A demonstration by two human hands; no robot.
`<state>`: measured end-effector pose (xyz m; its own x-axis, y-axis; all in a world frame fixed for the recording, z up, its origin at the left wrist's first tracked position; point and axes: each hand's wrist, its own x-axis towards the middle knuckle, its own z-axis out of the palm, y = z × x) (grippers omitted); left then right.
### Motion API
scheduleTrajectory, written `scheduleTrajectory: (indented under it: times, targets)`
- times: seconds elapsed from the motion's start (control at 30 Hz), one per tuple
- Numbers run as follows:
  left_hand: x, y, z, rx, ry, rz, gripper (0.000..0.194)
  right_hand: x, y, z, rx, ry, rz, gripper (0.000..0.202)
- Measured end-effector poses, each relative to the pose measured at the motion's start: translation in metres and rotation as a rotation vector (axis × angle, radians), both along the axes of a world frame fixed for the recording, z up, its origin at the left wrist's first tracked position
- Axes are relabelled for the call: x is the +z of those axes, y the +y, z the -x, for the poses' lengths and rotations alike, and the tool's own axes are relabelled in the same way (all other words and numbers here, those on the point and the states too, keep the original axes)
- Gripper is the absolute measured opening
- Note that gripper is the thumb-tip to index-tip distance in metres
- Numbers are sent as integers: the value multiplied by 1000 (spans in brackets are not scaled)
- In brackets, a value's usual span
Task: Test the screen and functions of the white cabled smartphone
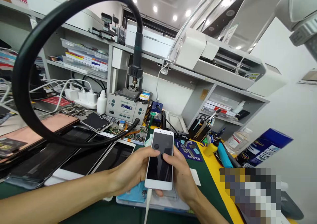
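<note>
Head view: white phone (159,169) with cable (148,202) attached.
Left hand (132,171) and right hand (182,176), half-closed, hold its sides, thumbs over the screen (162,141).

The bare left forearm (64,195) was extended from lower left, the bare right forearm (209,207) from lower right. The ungloved left hand (131,171) and right hand (183,177) were held close together, thumbs (170,160) turned inward.

phone (158,168) partly under fingers (168,158), its cable (148,204) cut off below, lower-right patch (252,194) pixelated, bottle label (233,141) unreadable
</note>
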<state>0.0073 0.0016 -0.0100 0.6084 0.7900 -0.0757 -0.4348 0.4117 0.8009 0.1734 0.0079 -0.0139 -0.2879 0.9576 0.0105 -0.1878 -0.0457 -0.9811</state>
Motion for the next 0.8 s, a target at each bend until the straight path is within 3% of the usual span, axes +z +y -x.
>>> scheduleTrajectory:
  times: [0.43,0.6,0.8]
  targets:
    - [3,1,-2,8,16,-16,47,2,-2,1,-75,6,85,51]
    - [5,0,-3,47,52,-4,36,1,-2,1,-60,13,64,49]
    - [1,1,0,-10,-8,10,47,-1,-1,-1,-38,7,25,46]
